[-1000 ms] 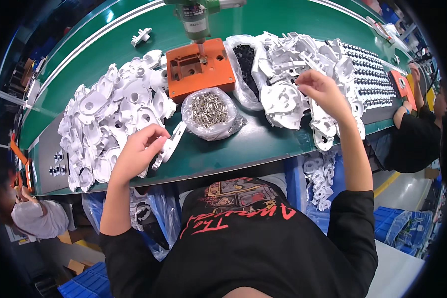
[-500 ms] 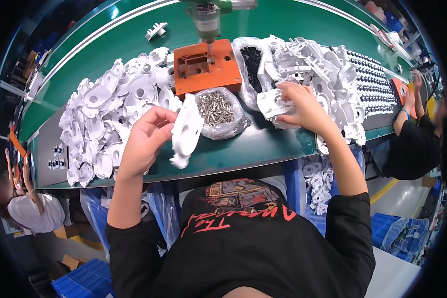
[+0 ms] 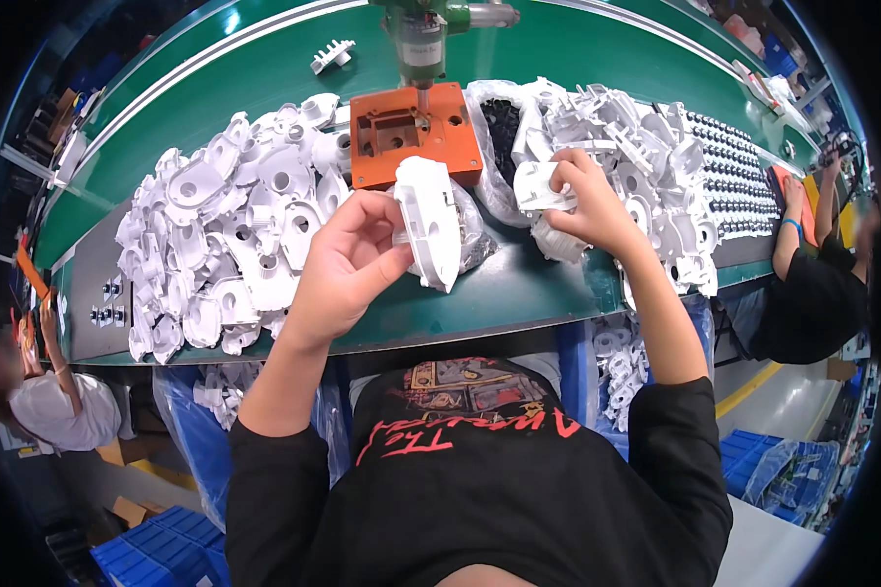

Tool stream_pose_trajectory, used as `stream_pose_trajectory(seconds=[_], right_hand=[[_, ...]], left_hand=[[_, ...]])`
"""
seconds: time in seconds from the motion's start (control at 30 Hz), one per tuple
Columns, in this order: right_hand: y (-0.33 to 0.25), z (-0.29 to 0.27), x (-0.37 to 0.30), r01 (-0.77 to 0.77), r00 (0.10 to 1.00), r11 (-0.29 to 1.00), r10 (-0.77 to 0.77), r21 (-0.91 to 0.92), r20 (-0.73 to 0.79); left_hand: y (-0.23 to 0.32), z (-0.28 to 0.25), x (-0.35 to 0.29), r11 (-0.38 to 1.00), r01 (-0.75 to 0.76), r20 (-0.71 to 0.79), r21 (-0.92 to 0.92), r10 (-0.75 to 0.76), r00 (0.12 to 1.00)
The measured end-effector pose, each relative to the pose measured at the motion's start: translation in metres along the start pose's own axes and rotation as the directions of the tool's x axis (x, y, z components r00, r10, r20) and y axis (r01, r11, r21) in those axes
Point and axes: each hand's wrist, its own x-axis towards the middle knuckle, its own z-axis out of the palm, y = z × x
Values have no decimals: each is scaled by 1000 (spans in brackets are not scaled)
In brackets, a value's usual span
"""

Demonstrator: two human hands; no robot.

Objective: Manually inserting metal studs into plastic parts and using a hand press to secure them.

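Between the fingertips of my left hand is a white plastic housing part, tilted upright above the front of the bench. It hides most of a clear bag of screws. My right hand pinches a second white plastic part by its right side, beside the right-hand pile. An orange fixture block with a cut-out pocket lies just beyond the left part, under a green vertical driver tool.
Heaps of white parts stand left and right. A bag of black pieces lies between block and right heap. Rows of small dark-and-silver parts fill the far right. One white part rests at the back. Co-workers sit at both sides.
My left hand has moved right and slightly up with its housing part, turning it edge-on in front of the screws. My right fingers have closed in on the other white part.
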Motion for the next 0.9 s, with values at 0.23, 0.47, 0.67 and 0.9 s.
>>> stream_pose_trajectory(seconds=[0.23,0.47,0.67,0.9], right_hand=[[-67,-5,-6,41,971,658,150,752,-184],[-123,25,-7,5,989,367,137,930,-60],[-114,27,-9,-105,990,367,124,924,63],[-108,24,-11,-333,920,-249,127,910,372]], left_hand=[[-11,24,-1,992,-113,-101,47,117,988],[-25,48,7,922,-216,-148,321,274,950],[-33,43,10,796,-224,-84,562,325,942],[-6,43,6,467,-379,216,799,365,905]])
